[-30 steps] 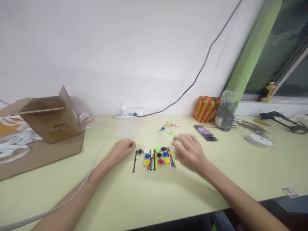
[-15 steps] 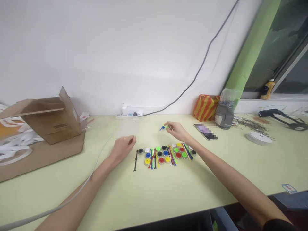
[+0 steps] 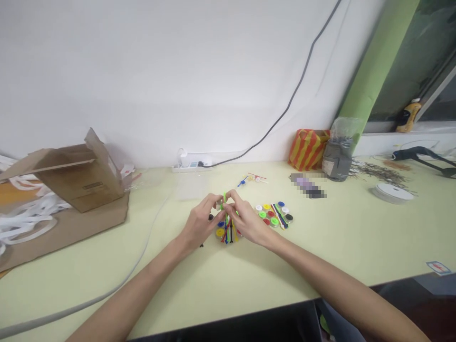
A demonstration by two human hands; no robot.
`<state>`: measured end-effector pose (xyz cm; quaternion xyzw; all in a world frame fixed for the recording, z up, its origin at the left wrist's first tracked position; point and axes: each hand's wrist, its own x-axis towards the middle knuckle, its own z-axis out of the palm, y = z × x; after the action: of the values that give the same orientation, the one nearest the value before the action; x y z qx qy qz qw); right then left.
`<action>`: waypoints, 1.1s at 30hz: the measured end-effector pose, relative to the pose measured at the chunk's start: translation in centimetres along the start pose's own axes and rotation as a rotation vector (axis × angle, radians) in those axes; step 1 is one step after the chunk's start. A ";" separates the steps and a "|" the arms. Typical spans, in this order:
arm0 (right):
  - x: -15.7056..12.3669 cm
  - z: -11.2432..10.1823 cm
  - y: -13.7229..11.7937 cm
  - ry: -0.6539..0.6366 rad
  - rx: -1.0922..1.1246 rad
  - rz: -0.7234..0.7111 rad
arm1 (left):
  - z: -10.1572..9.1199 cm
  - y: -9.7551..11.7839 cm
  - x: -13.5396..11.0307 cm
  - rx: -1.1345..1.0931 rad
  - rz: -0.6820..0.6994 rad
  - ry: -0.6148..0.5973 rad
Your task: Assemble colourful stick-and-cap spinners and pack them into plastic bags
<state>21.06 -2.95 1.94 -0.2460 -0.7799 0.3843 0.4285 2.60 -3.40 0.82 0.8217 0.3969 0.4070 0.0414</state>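
Note:
My left hand and my right hand meet above the pale yellow table, fingertips pinched together on a thin green stick that stands nearly upright between them. Right under the hands lies a cluster of small coloured discs and sticks, partly hidden by my fingers. A second group of coloured discs lies just right of my right hand. Farther back rest a few loose coloured sticks.
An open cardboard box sits at the left on flat cardboard beside white strips. A power strip lies by the wall; a grey cable crosses the table. A phone, striped bag, grey packet and tape roll are at the right.
My right hand came back from the loose sticks at the rear with a green stick. My left hand rose from the table to meet it above the disc cluster.

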 end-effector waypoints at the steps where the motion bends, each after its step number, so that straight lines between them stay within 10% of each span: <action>1: -0.1 -0.1 0.0 -0.015 0.013 0.008 | -0.1 0.2 0.0 -0.006 0.000 -0.030; 6: 0.7 -1.4 1.0 -0.190 0.372 0.078 | -0.7 0.7 0.0 -0.014 -0.003 -0.193; 9: 1.2 -2.7 1.8 -0.072 0.528 0.065 | -1.2 0.3 0.2 -0.007 -0.006 -0.141; 15: 1.3 -3.8 2.1 0.129 0.423 0.058 | -2.7 -0.6 1.2 0.020 -0.004 0.052; 33: 1.1 -4.0 2.6 0.336 0.212 0.018 | -3.7 -2.0 -2.5 0.021 -0.001 -0.220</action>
<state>24.05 0.88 1.70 -0.2671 -0.6503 0.4218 0.5725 -2.10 -4.70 0.92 0.8617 0.3946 0.3099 0.0762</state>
